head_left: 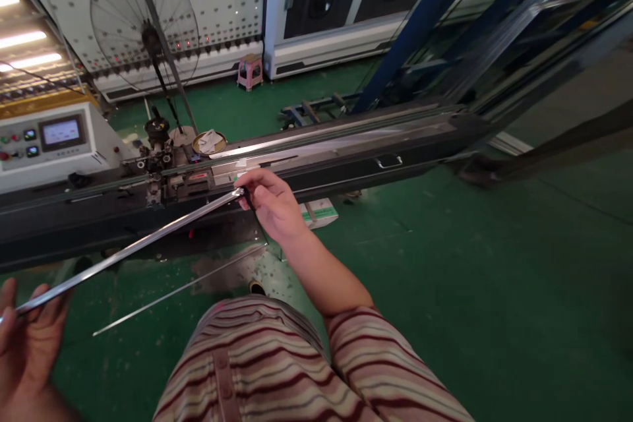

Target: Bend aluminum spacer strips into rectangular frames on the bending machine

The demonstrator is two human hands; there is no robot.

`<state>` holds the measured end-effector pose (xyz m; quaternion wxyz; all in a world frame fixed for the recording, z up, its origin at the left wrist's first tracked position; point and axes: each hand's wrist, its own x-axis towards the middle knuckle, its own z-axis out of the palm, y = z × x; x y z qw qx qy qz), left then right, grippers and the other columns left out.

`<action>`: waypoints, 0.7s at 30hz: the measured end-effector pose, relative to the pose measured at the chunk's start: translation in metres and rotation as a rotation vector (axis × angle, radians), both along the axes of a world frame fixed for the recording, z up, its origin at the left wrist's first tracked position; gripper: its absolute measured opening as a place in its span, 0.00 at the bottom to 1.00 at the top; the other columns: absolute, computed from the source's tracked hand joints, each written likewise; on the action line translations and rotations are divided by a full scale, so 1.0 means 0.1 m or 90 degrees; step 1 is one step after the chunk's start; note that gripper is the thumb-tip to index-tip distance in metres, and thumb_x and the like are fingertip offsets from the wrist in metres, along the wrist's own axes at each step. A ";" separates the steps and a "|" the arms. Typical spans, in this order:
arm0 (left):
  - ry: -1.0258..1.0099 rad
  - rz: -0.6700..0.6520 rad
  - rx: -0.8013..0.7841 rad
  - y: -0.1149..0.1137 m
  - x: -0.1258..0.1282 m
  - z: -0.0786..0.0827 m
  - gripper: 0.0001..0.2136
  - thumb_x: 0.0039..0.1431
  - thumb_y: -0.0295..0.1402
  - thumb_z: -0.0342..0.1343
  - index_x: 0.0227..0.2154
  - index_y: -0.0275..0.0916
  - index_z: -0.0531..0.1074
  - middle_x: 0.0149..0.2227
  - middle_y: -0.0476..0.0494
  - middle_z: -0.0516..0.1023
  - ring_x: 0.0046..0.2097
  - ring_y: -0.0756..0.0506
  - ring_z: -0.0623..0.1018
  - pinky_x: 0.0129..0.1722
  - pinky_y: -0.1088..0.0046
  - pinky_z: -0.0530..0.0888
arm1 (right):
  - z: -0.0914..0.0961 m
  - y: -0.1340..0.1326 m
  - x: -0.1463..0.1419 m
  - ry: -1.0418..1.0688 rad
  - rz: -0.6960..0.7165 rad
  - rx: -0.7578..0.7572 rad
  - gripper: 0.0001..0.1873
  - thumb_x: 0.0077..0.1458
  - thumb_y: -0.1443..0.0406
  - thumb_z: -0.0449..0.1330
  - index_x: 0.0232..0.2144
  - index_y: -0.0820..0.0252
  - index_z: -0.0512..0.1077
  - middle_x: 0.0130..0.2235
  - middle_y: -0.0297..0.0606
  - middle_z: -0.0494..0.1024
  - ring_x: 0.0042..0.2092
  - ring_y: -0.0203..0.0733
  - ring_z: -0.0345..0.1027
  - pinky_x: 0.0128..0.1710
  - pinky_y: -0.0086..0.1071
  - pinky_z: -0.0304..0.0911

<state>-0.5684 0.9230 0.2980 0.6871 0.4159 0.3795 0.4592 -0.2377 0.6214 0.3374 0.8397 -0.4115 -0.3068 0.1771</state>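
Observation:
A long thin shiny metal strip [133,247] runs slantwise from lower left to the middle of the view. My right hand [270,201] pinches its upper end, close to the long dark machine bed [346,151]. My left hand [24,336] supports the lower end at the bottom left, fingers loosely curled under the strip. A clamping head with small rollers [155,168] sits on the bed just left of my right hand. I wear a striped shirt.
A second thin metal strip [178,290] lies on the green floor below. A control box with a screen [54,138] stands at left. A pink stool [250,71], a fan [143,23] and blue steel frames [420,20] stand further back.

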 end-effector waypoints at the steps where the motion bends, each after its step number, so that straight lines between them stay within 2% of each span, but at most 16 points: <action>1: 0.000 -0.004 0.001 0.02 0.01 0.02 0.21 0.60 0.34 0.56 0.57 0.51 0.71 0.32 0.54 0.84 0.38 0.51 0.82 0.65 0.56 0.67 | 0.02 -0.02 0.00 -0.020 -0.012 0.011 0.22 0.47 0.46 0.70 0.35 0.55 0.78 0.36 0.35 0.76 0.33 0.34 0.65 0.29 0.28 0.64; 4: -0.003 -0.007 0.009 0.03 0.05 0.10 0.21 0.59 0.33 0.57 0.56 0.49 0.72 0.33 0.53 0.84 0.37 0.51 0.82 0.65 0.58 0.67 | 0.07 -0.08 0.00 -0.052 -0.029 0.038 0.16 0.49 0.51 0.70 0.37 0.52 0.79 0.39 0.34 0.77 0.35 0.35 0.67 0.33 0.30 0.67; 6: -0.011 -0.012 0.014 0.03 0.09 0.14 0.20 0.59 0.32 0.56 0.55 0.48 0.73 0.35 0.53 0.84 0.38 0.52 0.82 0.65 0.58 0.66 | 0.09 -0.11 0.00 -0.064 -0.046 0.032 0.16 0.48 0.52 0.71 0.38 0.51 0.80 0.40 0.35 0.77 0.38 0.37 0.68 0.35 0.32 0.69; 9: 0.001 0.001 0.003 0.04 0.15 0.19 0.20 0.59 0.32 0.54 0.54 0.47 0.74 0.33 0.54 0.84 0.38 0.51 0.82 0.66 0.59 0.64 | 0.09 -0.12 -0.01 -0.064 -0.113 -0.008 0.19 0.45 0.51 0.72 0.38 0.52 0.79 0.40 0.36 0.76 0.40 0.39 0.68 0.37 0.35 0.70; 13: 0.003 0.013 -0.002 0.09 0.24 0.20 0.20 0.57 0.32 0.55 0.53 0.44 0.75 0.32 0.52 0.84 0.39 0.48 0.82 0.66 0.56 0.64 | 0.12 -0.13 -0.02 -0.047 -0.205 -0.016 0.18 0.48 0.49 0.70 0.36 0.53 0.78 0.38 0.36 0.75 0.38 0.39 0.67 0.34 0.34 0.68; 18: -0.018 0.018 0.002 0.08 0.28 0.22 0.17 0.59 0.32 0.53 0.51 0.45 0.76 0.29 0.53 0.83 0.38 0.49 0.82 0.66 0.56 0.64 | 0.22 -0.19 0.01 -0.061 -0.121 0.012 0.25 0.45 0.43 0.69 0.37 0.55 0.78 0.38 0.37 0.76 0.35 0.37 0.66 0.31 0.32 0.66; 21: -0.018 -0.009 0.022 -0.02 0.28 0.25 0.17 0.59 0.32 0.54 0.52 0.45 0.75 0.32 0.53 0.84 0.41 0.50 0.82 0.66 0.58 0.66 | 0.22 -0.20 0.03 -0.034 -0.130 -0.007 0.27 0.43 0.41 0.69 0.35 0.55 0.78 0.37 0.36 0.76 0.32 0.35 0.64 0.31 0.33 0.67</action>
